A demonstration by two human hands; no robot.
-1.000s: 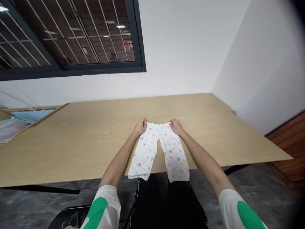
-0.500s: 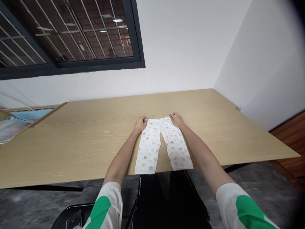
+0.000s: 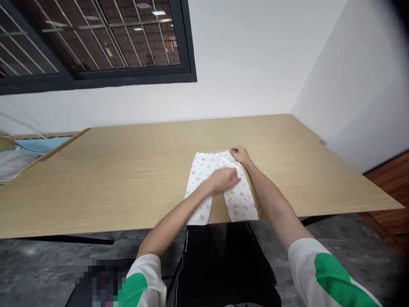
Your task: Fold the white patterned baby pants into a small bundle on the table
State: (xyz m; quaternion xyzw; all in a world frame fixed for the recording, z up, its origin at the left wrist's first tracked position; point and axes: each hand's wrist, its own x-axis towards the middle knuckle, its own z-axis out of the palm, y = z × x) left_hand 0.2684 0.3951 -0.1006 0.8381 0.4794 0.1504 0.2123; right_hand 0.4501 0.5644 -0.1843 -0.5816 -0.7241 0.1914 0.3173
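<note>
Logging white printed baby pants lying flat, legs toward us, at the near edge of the wood table; our left hand lies open across them, our right hand curled on the waistband, grip unclear.
</note>
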